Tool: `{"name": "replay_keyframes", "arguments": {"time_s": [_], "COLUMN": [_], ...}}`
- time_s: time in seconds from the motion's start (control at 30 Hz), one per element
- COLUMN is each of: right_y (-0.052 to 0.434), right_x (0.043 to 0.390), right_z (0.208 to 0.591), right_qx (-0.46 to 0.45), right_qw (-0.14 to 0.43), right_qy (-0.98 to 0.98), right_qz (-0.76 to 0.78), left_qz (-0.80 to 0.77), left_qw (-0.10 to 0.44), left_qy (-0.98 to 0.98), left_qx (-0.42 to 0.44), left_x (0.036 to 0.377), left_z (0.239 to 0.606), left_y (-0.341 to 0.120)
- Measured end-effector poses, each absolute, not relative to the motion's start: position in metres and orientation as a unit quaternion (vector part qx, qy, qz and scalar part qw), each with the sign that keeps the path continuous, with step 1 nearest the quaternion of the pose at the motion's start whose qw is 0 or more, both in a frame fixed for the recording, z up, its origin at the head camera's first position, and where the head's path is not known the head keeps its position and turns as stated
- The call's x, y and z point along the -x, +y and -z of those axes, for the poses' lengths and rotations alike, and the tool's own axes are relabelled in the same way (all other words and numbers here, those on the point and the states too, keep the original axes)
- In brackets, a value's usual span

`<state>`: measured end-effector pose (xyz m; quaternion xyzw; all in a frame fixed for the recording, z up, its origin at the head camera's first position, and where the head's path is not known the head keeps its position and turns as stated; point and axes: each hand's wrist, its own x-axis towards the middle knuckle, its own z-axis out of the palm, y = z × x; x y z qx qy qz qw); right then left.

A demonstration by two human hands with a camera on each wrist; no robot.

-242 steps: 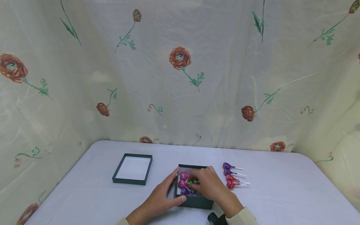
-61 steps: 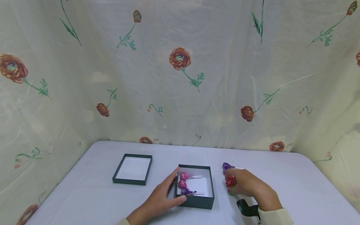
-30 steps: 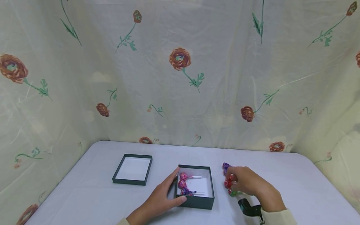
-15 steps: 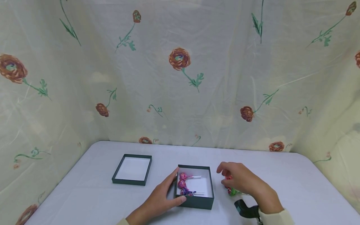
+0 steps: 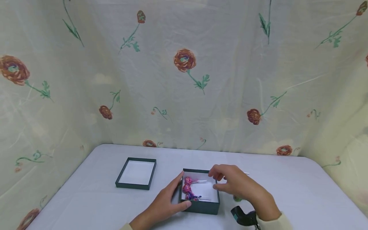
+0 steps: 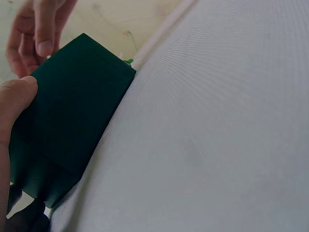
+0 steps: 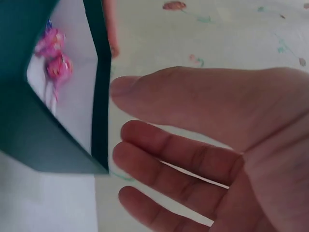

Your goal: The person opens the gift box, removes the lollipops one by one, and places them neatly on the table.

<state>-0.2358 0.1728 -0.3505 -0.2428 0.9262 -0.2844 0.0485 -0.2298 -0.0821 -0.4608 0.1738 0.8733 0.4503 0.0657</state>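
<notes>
In the head view, a dark green box (image 5: 201, 207) with a white inside lies in front of me. Several wrapped lollipops (image 5: 187, 188), pink and purple, lie along its left side, sticks pointing right. My left hand (image 5: 164, 203) grips the box at its left side, thumb on the near wall and fingers along the far corner. My right hand (image 5: 235, 182) hovers at the box's right rim, fingers bent loosely with nothing between them. In the right wrist view, pink lollipops (image 7: 60, 67) show inside the box, beyond the fingertips (image 7: 128, 152).
The box's lid (image 5: 135, 172) lies upturned at the left on the white table (image 5: 95, 204). Right of the box, a green lollipop (image 5: 237, 198) and a white stick (image 5: 246, 173) peek out around the right hand, which hides the other lollipops there. A flowered curtain (image 5: 224, 95) hangs behind.
My right hand took the green lollipop from the box and set it beside the red ones on the right. It then let go and moved back left to the box. The left hand stayed put.
</notes>
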Motion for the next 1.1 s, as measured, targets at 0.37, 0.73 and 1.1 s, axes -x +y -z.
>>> {"name": "replay_keyframes", "arguments": {"time_s": [0.37,0.73,1.1], "right_y": [0.146,0.133,0.131], "right_x": [0.24,0.248,0.256], "right_z": [0.368,0.383,0.388], "right_qx": [0.321,0.352,0.36], "right_qw": [0.085,0.105,0.141], "right_qy": [0.897,0.886,0.872], "right_qz": [0.29,0.283,0.299], "left_qz": [-0.455,-0.455,-0.45], "left_qw": [0.062,0.053,0.048], "left_qy": [0.869,0.867,0.869], "left_qx": [-0.184,-0.196,-0.199], "left_x": [0.231,0.23,0.229], "left_z": [0.46,0.466,0.465], "left_y": [-0.083,-0.085,-0.087]}}
